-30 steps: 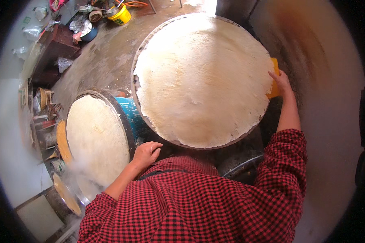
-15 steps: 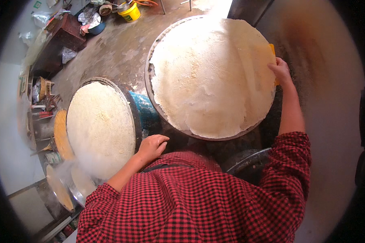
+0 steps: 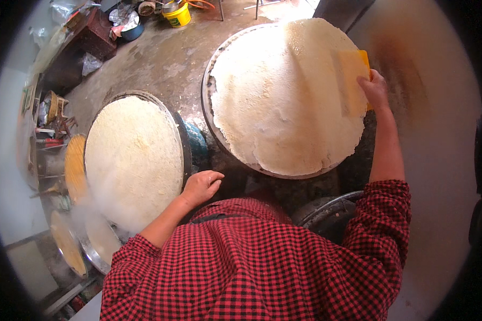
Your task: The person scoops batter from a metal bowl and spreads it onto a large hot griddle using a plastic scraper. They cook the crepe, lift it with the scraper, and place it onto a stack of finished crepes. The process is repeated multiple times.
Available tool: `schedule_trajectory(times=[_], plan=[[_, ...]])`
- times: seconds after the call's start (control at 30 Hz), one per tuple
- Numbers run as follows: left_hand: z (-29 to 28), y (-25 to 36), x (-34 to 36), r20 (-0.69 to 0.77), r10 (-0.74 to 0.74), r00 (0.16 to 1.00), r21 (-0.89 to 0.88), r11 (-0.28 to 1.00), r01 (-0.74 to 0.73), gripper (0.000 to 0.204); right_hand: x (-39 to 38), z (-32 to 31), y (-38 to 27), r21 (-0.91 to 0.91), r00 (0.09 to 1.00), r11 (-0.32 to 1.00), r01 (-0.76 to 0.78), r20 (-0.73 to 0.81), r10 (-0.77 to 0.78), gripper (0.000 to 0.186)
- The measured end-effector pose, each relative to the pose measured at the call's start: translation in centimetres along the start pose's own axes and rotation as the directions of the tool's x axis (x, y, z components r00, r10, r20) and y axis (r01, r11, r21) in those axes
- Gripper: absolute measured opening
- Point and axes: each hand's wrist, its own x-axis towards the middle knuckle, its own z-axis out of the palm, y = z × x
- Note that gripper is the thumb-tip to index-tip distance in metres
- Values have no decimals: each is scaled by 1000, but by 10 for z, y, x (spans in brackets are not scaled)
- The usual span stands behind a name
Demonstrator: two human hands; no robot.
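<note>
At the right edge of a big round griddle (image 3: 205,99), my right hand (image 3: 376,90) holds a flat yellow scraper (image 3: 363,58) against a thin, pale pancake (image 3: 284,101). That pancake lies over nearly the whole griddle, leaving bare rim along the left. Near the griddle's lower left, just apart from it, my left hand (image 3: 201,187) is curled loosely closed, with nothing showing in it. Left of the griddle, a second pale pancake (image 3: 134,144) lies beside drifting steam (image 3: 93,206); beyond the griddle stands a yellow bucket (image 3: 180,17).
</note>
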Motion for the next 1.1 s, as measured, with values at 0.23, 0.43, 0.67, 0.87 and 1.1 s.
schedule_trajectory(times=[0.23, 0.43, 0.67, 0.87, 1.1], plan=[[5, -8, -21, -79, 35, 996, -43, 998, -38, 19, 6, -21, -55, 137, 994, 989, 52, 87, -64, 29], [7, -24, -59, -143, -9, 990, -79, 997, -3, 20, -3, -29, -129, 147, 983, 983, 111, 132, -131, 39], [1, -48, -132, -259, -100, 961, -153, 986, 61, 21, -40, -38, -240, -146, 954, 945, 293, 114, -278, 44], [-30, -80, -197, -320, -164, 933, -130, 983, 128, 21, -109, -48, -334, -183, 899, 886, 426, 193, -393, 49], [-94, -98, -220, -446, -239, 862, -226, 962, 150, 25, -157, -73, -400, -209, 757, 733, 647, 294, -584, 49]])
